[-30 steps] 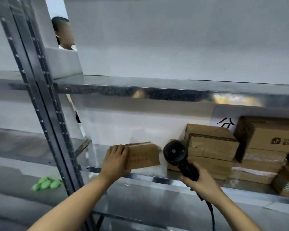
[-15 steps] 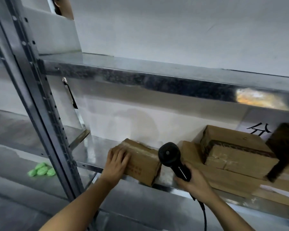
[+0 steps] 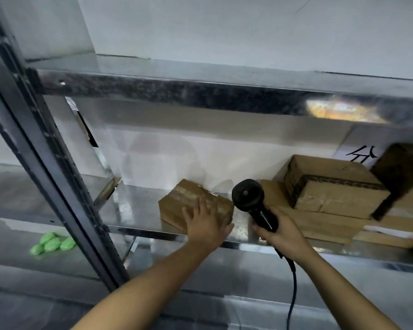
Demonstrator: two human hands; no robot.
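The box lies on the shelf, close to the shelf's front edge and turned a little askew to it. The left hand lies flat on its near face, fingers spread and straight and the thumb out along the lower right corner: an open, pressing grip that clasps nothing. To seat the box well, push with the palm low on that face so it slides rather than tips. Square it to the shelf's front edge and send it back far enough that no corner overhangs. The label side, which I cannot make out here, should end up facing out. The right hand has a closed grip round the handle of the scanner, whose head is raised in front of the shelf's edge. Hold it clear of the box's path and mind the cable hanging below the shelf. A stack of boxes fills the shelf's right part, so leave a gap there. Green lumps lie lower, beyond the shelf's left post.
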